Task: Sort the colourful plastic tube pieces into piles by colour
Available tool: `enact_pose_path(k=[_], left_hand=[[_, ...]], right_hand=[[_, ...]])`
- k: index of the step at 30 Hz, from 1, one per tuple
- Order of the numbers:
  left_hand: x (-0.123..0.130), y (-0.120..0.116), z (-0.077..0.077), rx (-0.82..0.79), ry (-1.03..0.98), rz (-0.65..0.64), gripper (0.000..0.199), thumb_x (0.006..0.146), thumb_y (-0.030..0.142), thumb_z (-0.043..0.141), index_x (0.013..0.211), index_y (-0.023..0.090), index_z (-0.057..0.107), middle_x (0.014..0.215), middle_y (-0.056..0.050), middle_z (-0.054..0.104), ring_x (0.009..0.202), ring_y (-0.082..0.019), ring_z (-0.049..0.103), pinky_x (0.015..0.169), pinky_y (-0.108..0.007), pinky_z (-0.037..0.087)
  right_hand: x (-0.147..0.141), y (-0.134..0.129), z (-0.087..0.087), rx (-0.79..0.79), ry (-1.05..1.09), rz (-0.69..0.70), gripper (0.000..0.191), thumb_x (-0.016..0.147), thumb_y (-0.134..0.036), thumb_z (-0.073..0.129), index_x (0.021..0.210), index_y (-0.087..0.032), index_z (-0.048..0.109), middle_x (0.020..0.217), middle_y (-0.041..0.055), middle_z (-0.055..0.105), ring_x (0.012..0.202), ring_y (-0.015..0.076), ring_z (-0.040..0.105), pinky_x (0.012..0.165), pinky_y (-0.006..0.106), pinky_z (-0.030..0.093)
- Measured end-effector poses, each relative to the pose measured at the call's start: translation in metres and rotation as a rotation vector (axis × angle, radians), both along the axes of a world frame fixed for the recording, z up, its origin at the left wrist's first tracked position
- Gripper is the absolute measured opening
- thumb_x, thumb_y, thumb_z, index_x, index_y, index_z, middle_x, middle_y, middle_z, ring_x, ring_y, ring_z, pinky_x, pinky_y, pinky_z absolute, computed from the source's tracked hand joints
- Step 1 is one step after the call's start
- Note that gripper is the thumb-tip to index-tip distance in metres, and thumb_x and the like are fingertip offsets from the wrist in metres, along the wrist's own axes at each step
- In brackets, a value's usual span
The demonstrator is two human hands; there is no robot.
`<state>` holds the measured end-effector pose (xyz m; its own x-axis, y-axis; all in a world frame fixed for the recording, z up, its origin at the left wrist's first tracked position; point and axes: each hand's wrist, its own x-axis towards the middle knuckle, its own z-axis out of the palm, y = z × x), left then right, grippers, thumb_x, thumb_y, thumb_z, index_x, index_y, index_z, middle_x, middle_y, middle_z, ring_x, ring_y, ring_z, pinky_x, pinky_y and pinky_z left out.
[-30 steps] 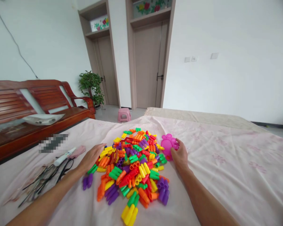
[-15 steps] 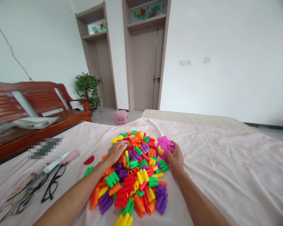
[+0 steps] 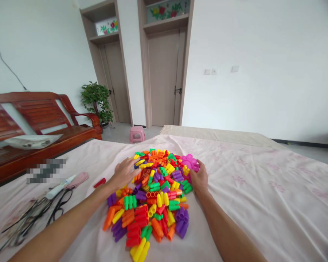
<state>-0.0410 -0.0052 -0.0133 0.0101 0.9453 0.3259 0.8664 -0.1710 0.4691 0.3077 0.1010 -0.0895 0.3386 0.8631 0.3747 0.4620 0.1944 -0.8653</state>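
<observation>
A heap of red, orange, yellow, green and purple plastic tube pieces point(image 3: 158, 189) lies on the pale flowered sheet point(image 3: 246, 203). At the heap's upper left edge is my left hand point(image 3: 125, 172), its fingers spread over the pieces and nothing seen in its grasp. On the right side, my right hand point(image 3: 200, 179) grips the edge of a pink, scalloped plastic piece point(image 3: 189, 163), thumb in front. A yellow piece touches the pink one. Part of the pink piece is hidden behind my right hand.
Left of the heap lie a red piece point(image 3: 100, 182), eyeglasses point(image 3: 60, 203), a white tube point(image 3: 57, 189) and a pink cloth item point(image 3: 80, 179). Beyond the sheet stand a wooden bench point(image 3: 43, 112), a pink stool point(image 3: 137, 134) and a potted plant point(image 3: 97, 102).
My left hand has moved left and its fingers have opened, uncovering yellow pieces. My right hand still holds the pink piece. The view has shifted slightly.
</observation>
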Motion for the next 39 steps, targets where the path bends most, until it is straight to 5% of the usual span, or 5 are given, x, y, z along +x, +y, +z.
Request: enact_pose_path(k=[5,12,21,28,39], left_hand=[[-0.019,-0.100,-0.041,-0.126,0.162,0.012,0.071,0.093,0.058,0.047,0.155,0.026,0.037,0.163,-0.013,0.033,0.149,-0.034,0.030,0.118,-0.057,0.028],[0.054,-0.158,-0.069,0.083,0.327,-0.092,0.113,0.061,0.048,0.081,0.159,0.035,0.026,0.169,-0.012,0.008,0.150,-0.047,0.019,0.113,-0.067,0.030],[0.103,-0.102,-0.045,0.242,0.347,-0.081,0.080,0.067,0.022,0.069,0.144,0.031,0.050,0.166,-0.013,0.020,0.149,-0.044,0.023,0.115,-0.074,0.010],[0.115,-0.031,-0.023,0.245,0.325,-0.068,0.062,0.075,0.030,0.068,0.136,0.030,0.058,0.160,-0.014,0.035,0.148,-0.039,0.026,0.117,-0.071,0.002],[0.077,0.022,-0.016,0.210,0.244,-0.026,0.055,0.073,0.024,0.065,0.128,0.020,0.061,0.148,-0.014,0.050,0.138,-0.031,0.044,0.114,-0.048,0.036]], right_hand=[[-0.003,-0.004,0.002,0.010,-0.007,0.054,0.069,0.073,-0.028,0.053,0.140,-0.013,0.051,0.134,0.0151,0.060,0.119,0.0309,0.059,0.106,0.044,0.045],[-0.006,-0.019,0.007,-0.031,-0.077,0.112,0.070,0.079,-0.030,0.052,0.147,-0.018,0.043,0.131,0.0118,0.064,0.113,0.0275,0.064,0.098,0.039,0.050],[-0.010,-0.028,0.014,-0.118,-0.131,0.152,0.066,0.086,-0.029,0.049,0.150,-0.019,0.039,0.112,0.0111,0.072,0.105,0.0270,0.068,0.089,0.036,0.051],[-0.014,-0.023,0.006,-0.082,0.046,0.196,0.064,0.082,-0.030,0.053,0.146,-0.021,0.044,0.118,0.0081,0.071,0.106,0.0239,0.068,0.090,0.036,0.053],[-0.042,-0.051,0.047,-0.037,-0.168,0.294,0.062,0.087,-0.026,0.046,0.149,-0.023,0.042,0.100,0.0043,0.075,0.082,0.0223,0.071,0.075,0.032,0.054]])
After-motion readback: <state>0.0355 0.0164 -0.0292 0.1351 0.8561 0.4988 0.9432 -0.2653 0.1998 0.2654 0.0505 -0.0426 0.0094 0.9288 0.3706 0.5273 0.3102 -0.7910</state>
